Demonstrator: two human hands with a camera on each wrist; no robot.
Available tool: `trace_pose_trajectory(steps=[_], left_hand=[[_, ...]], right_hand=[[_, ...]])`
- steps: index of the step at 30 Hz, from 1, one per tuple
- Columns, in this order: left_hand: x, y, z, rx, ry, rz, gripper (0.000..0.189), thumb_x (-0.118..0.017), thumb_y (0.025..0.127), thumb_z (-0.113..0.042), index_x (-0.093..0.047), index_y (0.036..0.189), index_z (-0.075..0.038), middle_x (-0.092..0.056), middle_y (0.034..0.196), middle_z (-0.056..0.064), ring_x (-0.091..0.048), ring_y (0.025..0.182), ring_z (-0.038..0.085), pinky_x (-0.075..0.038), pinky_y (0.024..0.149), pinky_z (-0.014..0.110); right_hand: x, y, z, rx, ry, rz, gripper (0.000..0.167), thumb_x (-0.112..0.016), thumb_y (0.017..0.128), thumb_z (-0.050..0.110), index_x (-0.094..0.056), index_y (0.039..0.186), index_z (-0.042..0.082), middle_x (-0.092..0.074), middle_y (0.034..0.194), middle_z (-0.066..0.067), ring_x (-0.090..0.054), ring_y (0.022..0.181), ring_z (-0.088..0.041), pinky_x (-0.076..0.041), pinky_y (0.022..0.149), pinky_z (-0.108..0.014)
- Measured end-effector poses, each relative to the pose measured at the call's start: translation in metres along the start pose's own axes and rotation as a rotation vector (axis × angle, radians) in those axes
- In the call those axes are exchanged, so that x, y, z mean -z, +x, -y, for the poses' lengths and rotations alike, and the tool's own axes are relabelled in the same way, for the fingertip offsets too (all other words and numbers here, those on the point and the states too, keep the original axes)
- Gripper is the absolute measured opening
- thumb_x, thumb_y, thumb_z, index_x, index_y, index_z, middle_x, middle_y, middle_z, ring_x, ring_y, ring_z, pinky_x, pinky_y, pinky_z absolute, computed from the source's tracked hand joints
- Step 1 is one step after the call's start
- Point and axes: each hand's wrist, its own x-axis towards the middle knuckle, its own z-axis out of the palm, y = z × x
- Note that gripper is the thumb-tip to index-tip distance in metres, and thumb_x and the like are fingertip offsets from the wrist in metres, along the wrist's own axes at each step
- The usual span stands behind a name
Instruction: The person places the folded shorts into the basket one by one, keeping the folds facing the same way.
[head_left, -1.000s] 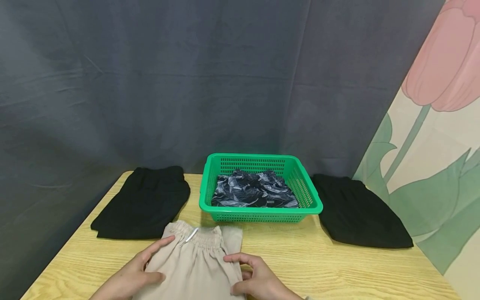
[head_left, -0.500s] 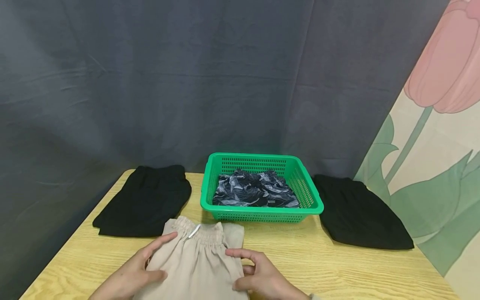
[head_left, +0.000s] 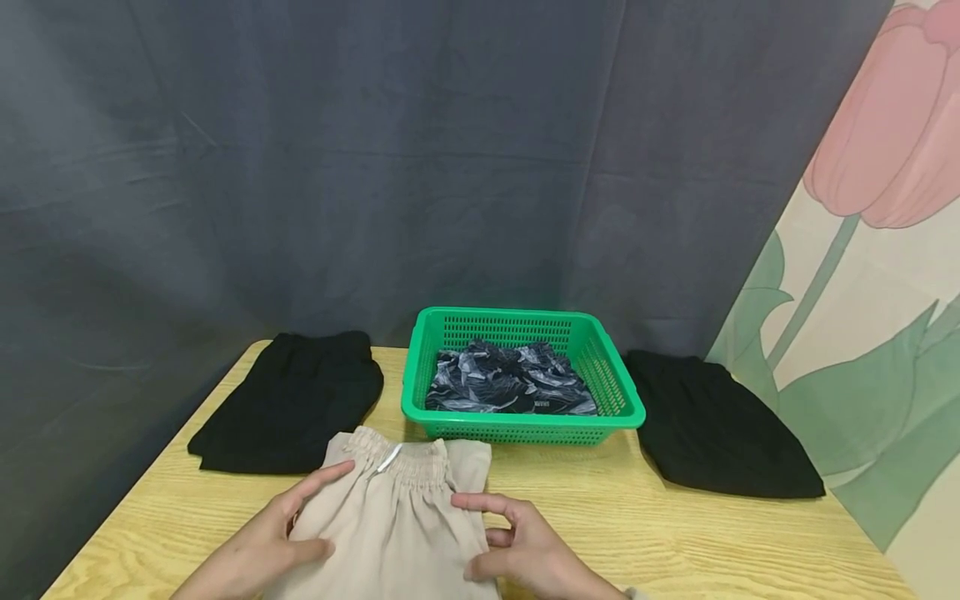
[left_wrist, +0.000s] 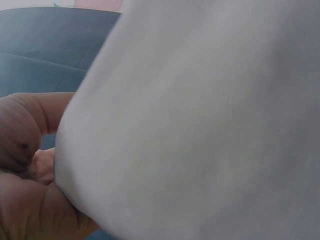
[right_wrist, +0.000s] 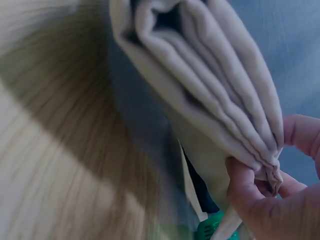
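Folded beige pants point(head_left: 393, 525) with a gathered elastic waistband and a white drawstring are held between both hands at the front of the table. My left hand point(head_left: 262, 533) grips their left edge, thumb on the front face and index finger stretched along the side. In the left wrist view the pale cloth point(left_wrist: 190, 125) fills most of the picture and hides the fingertips. The right hand point(head_left: 532, 546) pinches the right edge. The right wrist view shows several stacked fold layers point(right_wrist: 215, 90) bunched between its thumb and fingers.
Behind the pants stands a green plastic basket point(head_left: 525, 421) holding a folded dark leaf-patterned garment point(head_left: 510, 379). Folded black garments lie to its left point(head_left: 292, 408) and right point(head_left: 723, 429) on the wooden table point(head_left: 675, 546). A grey curtain point(head_left: 375, 167) hangs at the back.
The beige pants have shifted slightly up and forward toward the basket, held by both hands throughout. The basket and the black garments stay in place.
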Motion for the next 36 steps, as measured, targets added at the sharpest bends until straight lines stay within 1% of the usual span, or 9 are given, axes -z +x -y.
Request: trace_pose_trajectory(steps=[3,6,9,14,20,24,30,33,36], left_hand=[[0.001,-0.001,-0.002,-0.017,0.004,0.008,0.086,-0.073,0.076,0.003,-0.036,0.150,-0.016,-0.020,0.154,0.022,-0.028,0.130,0.033,-0.039,0.090,0.025],[0.002,-0.003,-0.004,-0.020,0.027,0.013,0.085,-0.074,0.075,0.002,-0.037,0.150,-0.017,-0.023,0.154,0.021,-0.030,0.129,0.031,-0.040,0.091,0.027],[0.002,-0.007,-0.006,-0.044,0.056,0.025,0.085,-0.074,0.076,0.001,-0.037,0.150,-0.018,-0.023,0.155,0.020,-0.032,0.128,0.019,-0.040,0.091,0.027],[0.003,-0.012,-0.011,-0.078,0.016,0.044,0.084,-0.072,0.079,0.001,-0.034,0.151,-0.017,-0.020,0.156,0.021,-0.034,0.119,-0.003,-0.040,0.088,0.021],[0.005,-0.016,-0.017,-0.073,-0.023,0.037,0.083,-0.071,0.080,0.002,-0.034,0.152,-0.016,-0.018,0.156,0.022,-0.036,0.119,0.001,-0.042,0.087,0.020],[0.005,-0.017,-0.020,-0.116,-0.008,0.024,0.083,-0.071,0.080,0.001,-0.034,0.152,-0.017,-0.019,0.155,0.021,-0.035,0.118,-0.006,-0.040,0.090,0.019],[0.003,-0.016,-0.026,-0.194,0.066,-0.020,0.081,-0.073,0.081,-0.004,-0.035,0.151,-0.019,-0.026,0.154,0.018,-0.037,0.120,-0.004,-0.041,0.090,0.020],[0.003,-0.015,-0.030,-0.168,0.035,-0.020,0.081,-0.073,0.082,-0.004,-0.034,0.151,-0.020,-0.022,0.155,0.017,-0.039,0.119,-0.001,-0.042,0.088,0.021],[0.001,-0.012,-0.035,-0.139,0.023,-0.021,0.081,-0.073,0.083,-0.006,-0.033,0.152,-0.020,-0.020,0.156,0.017,-0.039,0.123,0.012,-0.044,0.089,0.026]], right_hand=[[-0.002,-0.002,0.004,0.002,-0.010,-0.003,0.064,-0.071,0.073,-0.012,-0.058,0.133,0.005,-0.053,0.132,-0.014,-0.063,0.089,-0.023,-0.053,0.072,-0.030],[-0.006,-0.004,0.007,-0.006,0.003,-0.001,0.063,-0.072,0.072,-0.011,-0.059,0.132,0.005,-0.056,0.127,-0.015,-0.064,0.094,-0.026,-0.054,0.073,-0.032],[-0.008,-0.005,0.011,-0.018,0.011,0.006,0.063,-0.072,0.072,-0.012,-0.060,0.131,0.005,-0.056,0.126,-0.015,-0.064,0.097,-0.027,-0.055,0.073,-0.032],[-0.011,-0.007,0.018,-0.028,0.006,0.007,0.063,-0.073,0.072,-0.011,-0.061,0.131,0.006,-0.050,0.133,-0.014,-0.063,0.099,-0.028,-0.055,0.073,-0.033],[-0.011,-0.008,0.024,0.000,-0.022,0.012,0.063,-0.075,0.073,-0.009,-0.061,0.132,0.008,-0.041,0.142,-0.012,-0.062,0.101,-0.029,-0.055,0.073,-0.032],[-0.010,-0.011,0.027,0.059,-0.062,0.029,0.064,-0.075,0.073,-0.007,-0.059,0.134,0.007,-0.040,0.144,-0.014,-0.061,0.103,-0.030,-0.054,0.074,-0.031],[-0.007,-0.014,0.037,0.137,-0.175,0.021,0.064,-0.076,0.073,-0.004,-0.059,0.134,0.007,-0.042,0.145,-0.016,-0.056,0.105,-0.030,-0.052,0.079,-0.032],[-0.005,-0.016,0.041,0.160,-0.207,0.015,0.064,-0.076,0.074,-0.004,-0.058,0.135,0.007,-0.043,0.144,-0.016,-0.055,0.107,-0.031,-0.051,0.081,-0.032],[-0.002,-0.018,0.045,0.151,-0.189,0.014,0.065,-0.074,0.074,-0.005,-0.057,0.136,0.007,-0.042,0.146,-0.015,-0.056,0.108,-0.032,-0.052,0.082,-0.034]])
